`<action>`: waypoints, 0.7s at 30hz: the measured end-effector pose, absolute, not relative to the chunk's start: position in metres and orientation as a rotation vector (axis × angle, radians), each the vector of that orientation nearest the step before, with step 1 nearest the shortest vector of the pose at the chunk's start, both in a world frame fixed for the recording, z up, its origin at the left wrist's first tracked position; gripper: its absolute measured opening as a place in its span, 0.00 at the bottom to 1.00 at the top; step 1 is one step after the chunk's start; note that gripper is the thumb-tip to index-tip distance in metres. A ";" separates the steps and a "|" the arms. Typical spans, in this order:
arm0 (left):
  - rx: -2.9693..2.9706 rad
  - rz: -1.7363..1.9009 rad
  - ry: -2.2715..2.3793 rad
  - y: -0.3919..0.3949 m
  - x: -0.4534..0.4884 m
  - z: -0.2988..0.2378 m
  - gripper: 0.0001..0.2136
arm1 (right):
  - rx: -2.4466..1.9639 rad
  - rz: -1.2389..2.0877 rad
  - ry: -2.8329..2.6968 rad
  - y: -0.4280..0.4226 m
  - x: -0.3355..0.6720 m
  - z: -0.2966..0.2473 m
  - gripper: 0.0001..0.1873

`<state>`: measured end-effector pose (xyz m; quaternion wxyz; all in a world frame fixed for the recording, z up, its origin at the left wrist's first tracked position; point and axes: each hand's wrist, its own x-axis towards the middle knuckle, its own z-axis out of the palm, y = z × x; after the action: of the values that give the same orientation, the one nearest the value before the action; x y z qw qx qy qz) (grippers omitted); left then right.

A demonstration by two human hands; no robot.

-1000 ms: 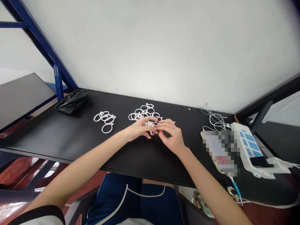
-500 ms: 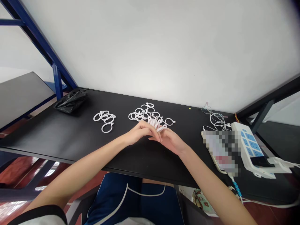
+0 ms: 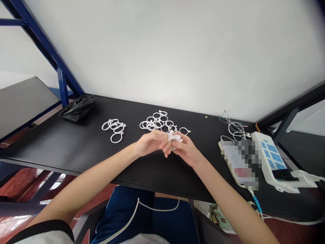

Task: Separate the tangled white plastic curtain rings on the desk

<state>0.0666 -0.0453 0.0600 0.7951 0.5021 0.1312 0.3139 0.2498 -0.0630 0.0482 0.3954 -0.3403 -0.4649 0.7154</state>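
Note:
Above the front half of the black desk (image 3: 152,173), my two hands meet around a bunch of white curtain rings (image 3: 175,137). My right hand (image 3: 187,149) is closed on the bunch, its thumb and fingers pressed to the rings. From the other side, my left hand (image 3: 152,143) has its fingers curled against the same rings. How many rings are held cannot be made out, as fingers cover part of them. Just beyond my hands lies a loose pile of white rings (image 3: 157,124), each with a small eyelet. A smaller group of rings (image 3: 116,137) lies to the left.
At the back left sits a crumpled black plastic bag (image 3: 77,109). On the right are a phone with a blurred screen (image 3: 238,166), a white power strip (image 3: 264,152) and tangled white earphones (image 3: 235,130). A wall (image 3: 162,54) stands behind the desk.
The held rings, fanned out half a second ago, now sit bunched closer together. My right thumb has come over them, and my left fingers have shifted and curled. The rings on the desk look unmoved.

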 end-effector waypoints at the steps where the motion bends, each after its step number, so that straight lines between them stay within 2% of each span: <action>1: 1.030 0.713 0.285 -0.045 0.068 0.058 0.14 | -0.860 1.822 -1.164 -0.063 0.249 0.048 0.15; 9: 1.089 0.901 0.535 -0.046 0.078 0.048 0.12 | -0.944 1.679 -1.027 -0.067 0.236 0.045 0.16; 17: 1.739 0.957 0.770 -0.047 0.076 0.038 0.13 | -0.990 1.464 -1.154 -0.071 0.233 0.039 0.18; 21: 1.969 1.014 0.867 -0.041 0.072 0.035 0.13 | -0.955 1.513 -1.189 -0.073 0.234 0.038 0.17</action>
<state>0.0721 -0.0407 0.0349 0.3723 0.7683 0.3383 0.3958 0.2343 -0.0729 0.0375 0.4764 -0.3908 -0.4867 0.6192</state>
